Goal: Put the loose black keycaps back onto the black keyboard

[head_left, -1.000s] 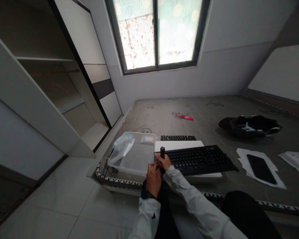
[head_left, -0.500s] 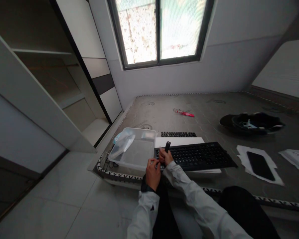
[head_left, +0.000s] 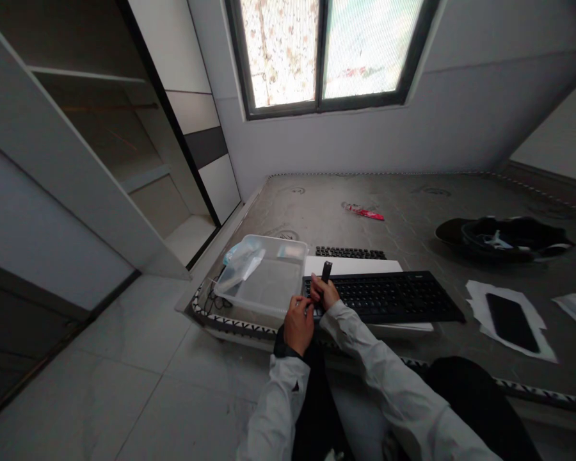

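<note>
My right hand (head_left: 326,294) is closed round a short, black, stick-like tool (head_left: 327,270), whose upper end points up out of the fist. The tool's lower end is hidden by the fingers. Close beside it, my left hand (head_left: 298,323) has its fingers curled together at the left end of a black keyboard (head_left: 388,298). What those fingers pinch, if anything, is too small to make out. The keyboard lies tilted slightly on a flat white box (head_left: 355,264), with its left keys partly covered by my hands.
Left of the keyboard sits a clear plastic tray (head_left: 269,291) holding a plastic bag (head_left: 242,266). Behind the box lies a row of black keys (head_left: 350,253). A red packet (head_left: 368,212), a black cap (head_left: 513,237) and a phone (head_left: 512,322) on white paper rest on the mattress (head_left: 403,224).
The view has shifted a little, so everything sits slightly right and higher. Both hands keep nearly the same place and grip at the keyboard's left end.
</note>
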### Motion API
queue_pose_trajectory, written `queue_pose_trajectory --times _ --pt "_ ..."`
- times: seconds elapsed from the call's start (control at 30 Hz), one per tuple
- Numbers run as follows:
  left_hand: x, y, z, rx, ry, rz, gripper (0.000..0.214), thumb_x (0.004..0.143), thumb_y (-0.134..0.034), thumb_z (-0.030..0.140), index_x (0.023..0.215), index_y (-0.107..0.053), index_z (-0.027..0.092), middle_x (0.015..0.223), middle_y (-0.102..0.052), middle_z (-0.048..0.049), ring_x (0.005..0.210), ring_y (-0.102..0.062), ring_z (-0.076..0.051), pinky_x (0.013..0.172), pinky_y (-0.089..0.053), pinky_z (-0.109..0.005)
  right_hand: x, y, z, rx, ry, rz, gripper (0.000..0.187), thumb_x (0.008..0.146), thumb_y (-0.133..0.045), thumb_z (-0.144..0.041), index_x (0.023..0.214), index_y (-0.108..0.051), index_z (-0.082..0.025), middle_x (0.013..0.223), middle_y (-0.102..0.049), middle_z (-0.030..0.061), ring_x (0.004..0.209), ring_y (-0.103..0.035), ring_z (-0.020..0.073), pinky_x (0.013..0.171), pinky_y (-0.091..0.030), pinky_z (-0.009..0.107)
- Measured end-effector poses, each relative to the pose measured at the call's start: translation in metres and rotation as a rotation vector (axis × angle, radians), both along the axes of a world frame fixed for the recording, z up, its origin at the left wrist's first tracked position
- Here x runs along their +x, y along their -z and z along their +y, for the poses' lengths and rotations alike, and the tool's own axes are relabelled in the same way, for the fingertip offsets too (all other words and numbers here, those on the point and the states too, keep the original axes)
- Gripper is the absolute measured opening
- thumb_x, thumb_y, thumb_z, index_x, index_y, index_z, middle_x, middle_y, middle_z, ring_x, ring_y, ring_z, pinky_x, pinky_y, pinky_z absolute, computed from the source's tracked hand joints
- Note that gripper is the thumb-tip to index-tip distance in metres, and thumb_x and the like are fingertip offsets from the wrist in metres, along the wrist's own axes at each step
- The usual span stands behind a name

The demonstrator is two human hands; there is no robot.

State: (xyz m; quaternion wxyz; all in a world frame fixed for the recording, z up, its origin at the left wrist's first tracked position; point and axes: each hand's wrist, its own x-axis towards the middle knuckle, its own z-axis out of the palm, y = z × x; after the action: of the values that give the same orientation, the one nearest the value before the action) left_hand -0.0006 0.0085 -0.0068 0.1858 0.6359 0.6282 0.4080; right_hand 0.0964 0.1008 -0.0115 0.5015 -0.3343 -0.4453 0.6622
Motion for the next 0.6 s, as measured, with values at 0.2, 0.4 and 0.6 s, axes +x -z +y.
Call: queue_pose_trajectory --times 0.2,0.4,0.6 --pt "0.0 0.003 0.0 -0.015 -0.008 0.009 0.018 0.091 -0.047 0.02 0.099 -0.063 0.023 0.104 -0.056 -0.0041 0.092 -0.059 -0.015 0.086 -0.048 -0.029 0.003 -0.004 -0.002 -0.011 -0.022 -0.051 0.055 0.071 -0.067 -0.06 0.044 -0.036 -0.023 0.034 -0.038 -0.0048 0.034 -0.031 0.0089 0.039 -0.024 0.026" --pt "0.0 0.002 0.0 -0.021 -0.007 0.026 0.018 0.091 -0.047 0.02 0.099 -0.063 0.023 0.104 -0.056 -0.0047 0.095 -0.059 -0.016 0.089 -0.047 -0.03 0.009 -0.005 -0.002 -0.024 -0.032 -0.016 0.058 0.07 -0.063 -0.067 0.044 -0.033 -0.024 0.036 -0.038 -0.0042 0.037 -0.032 0.0094 0.043 -0.028 0.026" --pt "0.001 0.001 -0.001 -0.024 -0.001 0.029 0.017 0.091 -0.047 0.02 0.097 -0.063 0.023 0.104 -0.056 -0.0045 0.093 -0.059 -0.016 0.088 -0.047 -0.03 0.01 -0.014 -0.005 -0.059 -0.046 -0.002 0.059 0.069 -0.062 -0.068 0.045 -0.032 -0.024 0.037 -0.037 -0.0045 0.037 -0.033 0.0091 0.043 -0.028 0.026"
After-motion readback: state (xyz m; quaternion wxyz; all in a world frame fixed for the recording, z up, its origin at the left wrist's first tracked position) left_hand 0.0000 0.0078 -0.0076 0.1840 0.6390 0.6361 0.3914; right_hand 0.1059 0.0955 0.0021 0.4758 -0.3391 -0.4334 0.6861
